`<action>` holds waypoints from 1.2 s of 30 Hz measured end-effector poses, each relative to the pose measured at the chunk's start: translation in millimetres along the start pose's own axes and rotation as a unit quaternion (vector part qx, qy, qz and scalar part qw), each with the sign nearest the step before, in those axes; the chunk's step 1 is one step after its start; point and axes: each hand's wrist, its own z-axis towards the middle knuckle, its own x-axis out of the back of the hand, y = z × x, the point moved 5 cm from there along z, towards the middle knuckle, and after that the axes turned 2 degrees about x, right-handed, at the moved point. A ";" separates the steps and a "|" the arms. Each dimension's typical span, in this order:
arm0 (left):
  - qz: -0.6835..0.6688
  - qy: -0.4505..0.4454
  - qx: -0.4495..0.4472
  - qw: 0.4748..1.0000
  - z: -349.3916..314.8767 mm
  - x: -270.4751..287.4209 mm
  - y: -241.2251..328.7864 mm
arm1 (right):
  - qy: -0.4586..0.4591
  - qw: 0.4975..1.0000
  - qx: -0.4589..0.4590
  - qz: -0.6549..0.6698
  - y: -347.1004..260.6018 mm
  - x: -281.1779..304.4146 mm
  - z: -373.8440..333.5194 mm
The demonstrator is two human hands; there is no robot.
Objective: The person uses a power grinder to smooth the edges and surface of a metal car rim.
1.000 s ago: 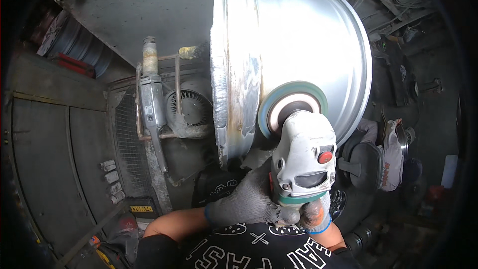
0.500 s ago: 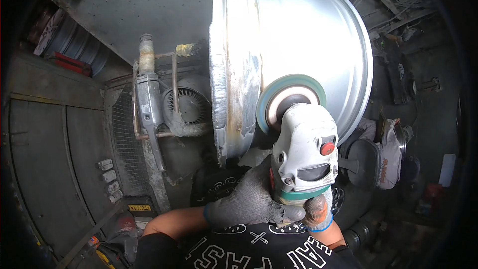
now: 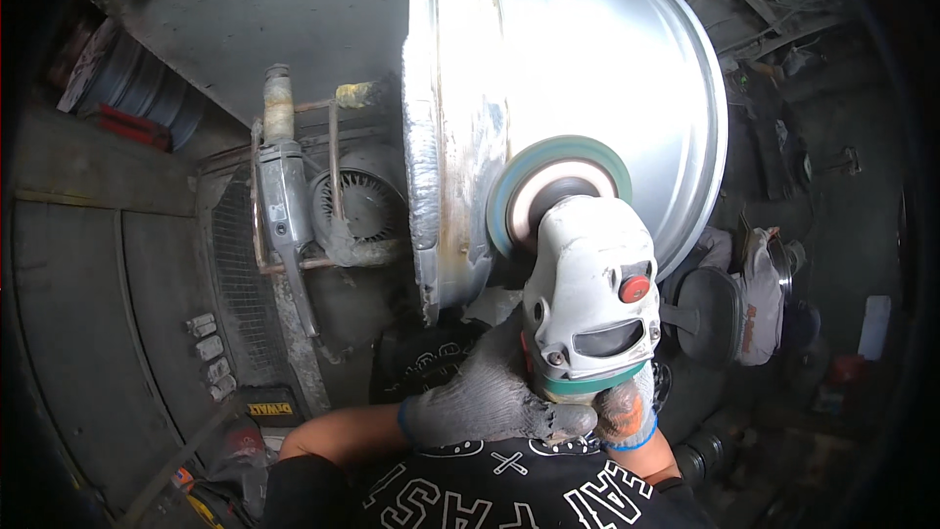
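Angle grinder [image 3: 587, 274], white-headed, sits before the black shirt [image 3: 460, 480], its abrasive disc [image 3: 558, 174] at a silver wheel rim [image 3: 607, 69]; contact is unclear. Gloved left hand [image 3: 494, 382] wraps its body; gloved right hand [image 3: 629, 419] clasps the right side, fingers hidden. Left of the rim, a grey elongated tool [image 3: 284, 191] stands near a vented motor [image 3: 363, 211].

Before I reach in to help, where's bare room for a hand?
The grey surface above the grey tool, left of the metal wheel, looks bare. Crowded: where left hand and right hand hold the grinder, its disc at the wheel.
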 end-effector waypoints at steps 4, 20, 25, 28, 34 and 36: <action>-0.018 0.000 -0.010 1.000 -0.7 0.7 0.6 | 0.003 1.000 -0.002 0.016 -8.5 -6.8 0.1; 0.039 0.008 -0.027 0.999 -0.3 5.4 4.2 | -0.001 0.999 0.007 0.033 -15.1 -13.8 0.8; -0.006 0.008 -0.008 1.000 -1.8 0.4 5.6 | 0.005 1.000 0.006 0.026 -17.5 -16.4 0.6; -0.040 -0.002 0.003 0.999 1.5 -5.9 15.0 | -0.012 1.000 0.020 0.015 -24.3 -17.2 2.6; 0.027 0.010 0.021 0.999 1.6 0.1 5.5 | 0.001 1.000 0.007 0.000 -25.0 -13.9 1.0; 0.001 0.018 0.037 0.999 2.3 5.6 -1.9 | -0.031 0.999 0.041 -0.012 -27.8 -15.7 3.4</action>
